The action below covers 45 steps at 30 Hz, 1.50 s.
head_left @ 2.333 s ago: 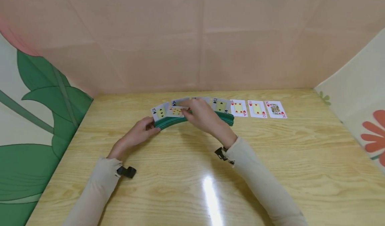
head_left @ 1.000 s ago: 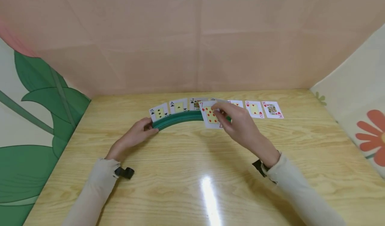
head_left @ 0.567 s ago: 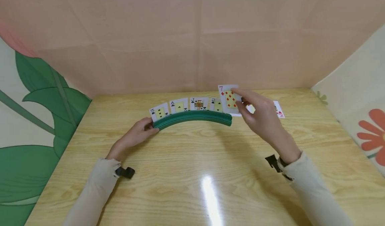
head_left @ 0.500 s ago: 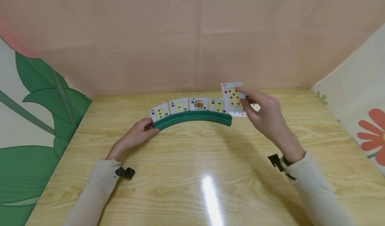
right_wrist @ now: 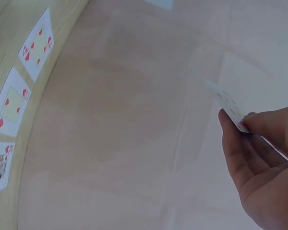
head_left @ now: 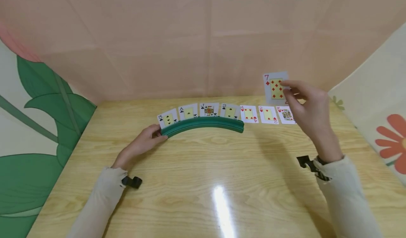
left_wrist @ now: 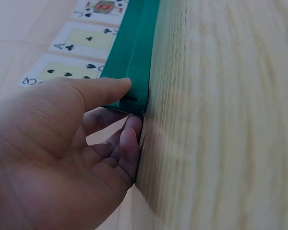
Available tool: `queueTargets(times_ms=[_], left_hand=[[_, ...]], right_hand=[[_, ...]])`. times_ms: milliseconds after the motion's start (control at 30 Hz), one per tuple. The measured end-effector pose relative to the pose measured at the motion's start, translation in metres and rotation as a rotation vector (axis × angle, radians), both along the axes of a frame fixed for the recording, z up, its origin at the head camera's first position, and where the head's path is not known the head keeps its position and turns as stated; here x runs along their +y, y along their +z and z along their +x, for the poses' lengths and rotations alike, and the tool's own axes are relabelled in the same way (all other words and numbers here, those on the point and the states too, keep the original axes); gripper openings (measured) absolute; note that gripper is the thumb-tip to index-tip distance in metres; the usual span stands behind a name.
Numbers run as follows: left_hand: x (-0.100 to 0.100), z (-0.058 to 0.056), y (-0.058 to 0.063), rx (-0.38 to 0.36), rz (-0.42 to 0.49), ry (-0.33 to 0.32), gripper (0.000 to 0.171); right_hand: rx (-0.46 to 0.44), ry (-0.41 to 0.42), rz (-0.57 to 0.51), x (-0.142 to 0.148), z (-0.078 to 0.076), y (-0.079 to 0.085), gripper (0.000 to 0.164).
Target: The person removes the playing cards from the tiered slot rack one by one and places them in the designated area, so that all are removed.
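In the head view my right hand [head_left: 309,102] pinches the seven of diamonds [head_left: 275,88] between thumb and fingers, raised above the table's back edge. The same card [right_wrist: 233,108] shows nearly edge-on in the right wrist view. My left hand [head_left: 144,139] grips the left end of a curved green card holder [head_left: 203,122], thumb on its near side. Standing in the holder are the three of spades [head_left: 168,119], an ace [head_left: 188,112], a jack [head_left: 209,110] and a two [head_left: 231,111], all black suits.
Right of the holder, face up on the wooden table [head_left: 190,181], lie the four of hearts [head_left: 249,114], two of hearts [head_left: 268,114] and king of hearts [head_left: 286,115]. My right hand partly covers the king. A pink backdrop [head_left: 158,48] rises behind the table.
My right hand has taken the seven of diamonds from in front of the holder and carried it right and up. My left hand has stayed at the holder's left end.
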<state>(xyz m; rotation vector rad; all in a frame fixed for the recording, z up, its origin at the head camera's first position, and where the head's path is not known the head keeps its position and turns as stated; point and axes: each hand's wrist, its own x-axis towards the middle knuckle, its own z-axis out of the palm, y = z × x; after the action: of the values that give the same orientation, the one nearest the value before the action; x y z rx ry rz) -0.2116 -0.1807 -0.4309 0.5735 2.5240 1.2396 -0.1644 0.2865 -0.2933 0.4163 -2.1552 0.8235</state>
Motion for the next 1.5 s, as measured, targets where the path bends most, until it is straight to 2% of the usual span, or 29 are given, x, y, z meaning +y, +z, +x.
queueTargets(times_ms=[200,467,633,867,967,1133,1300,1500], left_hand=[[-0.003,0.001,0.0,-0.003,0.002,0.001,0.043],[-0.003,0.001,0.0,-0.014,0.02,-0.003,0.043],[-0.003,-0.002,0.001,-0.014,0.018,-0.001,0.042],[-0.003,-0.005,-0.003,0.003,0.013,-0.014,0.041],[-0.003,-0.004,-0.004,0.01,0.017,-0.021,0.041],[-0.004,-0.002,-0.005,0.004,0.007,0.003,0.042],[-0.003,-0.003,-0.003,0.001,0.002,0.007,0.043],[-0.002,-0.005,-0.005,-0.007,0.003,0.009,0.043]], right_hand=[[-0.085,-0.081,-0.035,0.017,-0.007,-0.006,0.021],[-0.185,-0.219,-0.104,0.043,-0.018,-0.016,0.035],[-0.207,-0.246,-0.103,0.056,-0.026,-0.024,0.035],[-0.207,-0.277,-0.124,0.075,-0.033,-0.037,0.019],[-0.197,-0.291,-0.134,0.084,-0.035,-0.042,0.019],[-0.205,-0.321,-0.128,0.095,-0.04,-0.051,0.023],[-0.243,-0.37,-0.12,0.109,-0.043,-0.063,0.029],[-0.332,-0.397,-0.123,0.121,-0.046,-0.074,0.026]])
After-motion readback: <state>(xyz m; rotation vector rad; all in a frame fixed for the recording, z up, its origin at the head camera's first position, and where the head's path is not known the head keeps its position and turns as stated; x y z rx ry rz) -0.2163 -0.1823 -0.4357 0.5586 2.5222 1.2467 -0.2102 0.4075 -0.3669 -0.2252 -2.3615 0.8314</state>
